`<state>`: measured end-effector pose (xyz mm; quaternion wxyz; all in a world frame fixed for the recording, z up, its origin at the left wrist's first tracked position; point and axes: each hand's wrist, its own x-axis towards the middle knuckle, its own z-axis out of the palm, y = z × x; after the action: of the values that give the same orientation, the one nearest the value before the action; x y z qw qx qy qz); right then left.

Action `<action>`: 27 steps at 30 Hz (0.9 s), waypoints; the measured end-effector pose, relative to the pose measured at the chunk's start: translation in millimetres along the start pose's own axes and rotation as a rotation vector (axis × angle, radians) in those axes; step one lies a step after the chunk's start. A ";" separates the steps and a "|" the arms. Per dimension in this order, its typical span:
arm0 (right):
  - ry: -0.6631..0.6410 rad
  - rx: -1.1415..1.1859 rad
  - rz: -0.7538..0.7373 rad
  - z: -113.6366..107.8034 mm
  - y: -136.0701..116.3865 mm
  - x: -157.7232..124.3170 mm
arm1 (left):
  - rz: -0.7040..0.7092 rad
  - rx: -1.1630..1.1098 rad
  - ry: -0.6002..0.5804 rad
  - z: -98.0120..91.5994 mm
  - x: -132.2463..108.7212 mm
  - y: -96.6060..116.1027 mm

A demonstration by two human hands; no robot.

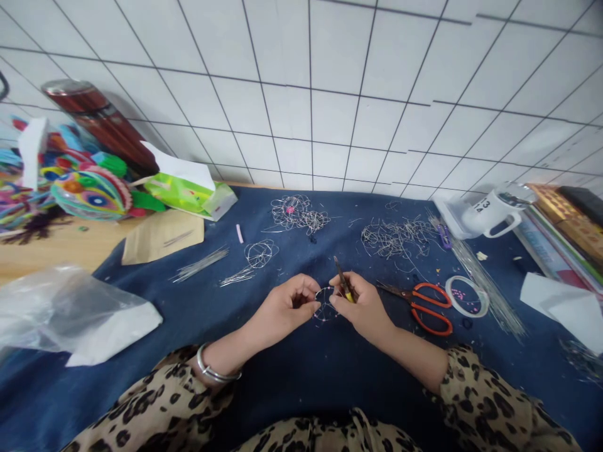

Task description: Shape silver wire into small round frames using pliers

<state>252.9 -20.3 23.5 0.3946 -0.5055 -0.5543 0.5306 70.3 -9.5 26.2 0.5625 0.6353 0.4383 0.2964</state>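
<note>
Between my two hands is a small round wire frame [324,319] of thin silvery wire with tiny beads along it. My left hand [288,306] pinches its left side between thumb and fingers. On the right side, my right hand [360,306] has its thumb and fingertips against the wire. Tucked in that same hand are pliers [341,274] with dark pointed jaws angled up and away and a yellow handle, mostly hidden by the fingers. Orange-handled scissors [417,301] lie just right of my right hand.
Tangled wire [393,238], a beaded wire pile [292,213], a wire coil [261,253] and straight wires [201,263] lie on the blue cloth. A round bead dish [483,309] and a white mug [497,210] stand right. A plastic bag [70,307] lies left.
</note>
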 end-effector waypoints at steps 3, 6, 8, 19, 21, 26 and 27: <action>-0.046 0.058 0.013 -0.1 0.9 -0.4 | 0.017 0.060 0.028 -1.0 -0.1 -0.6; -0.073 0.150 0.034 -0.4 2.9 -0.1 | 0.034 0.092 0.037 -1.8 -0.5 -0.6; -0.089 0.206 0.049 -0.6 3.7 0.1 | 0.047 0.108 0.045 -2.1 -0.6 -0.5; -0.167 0.314 0.025 -1.6 0.9 -0.1 | 0.054 0.127 0.047 -2.4 -0.1 -0.1; -0.173 0.311 0.021 -1.6 1.3 0.2 | 0.048 0.133 0.042 -2.6 -0.4 -0.3; -0.165 0.292 0.021 -1.7 1.0 -0.5 | 0.043 0.128 0.014 -2.6 -0.7 1.5; -0.160 0.289 0.022 -1.8 0.7 -0.7 | 0.043 0.131 0.009 -2.5 -0.6 2.2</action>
<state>254.8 -20.7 23.0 0.4117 -0.4057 -0.4963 0.6478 68.4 -8.9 28.9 0.5113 0.6787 0.4455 0.2820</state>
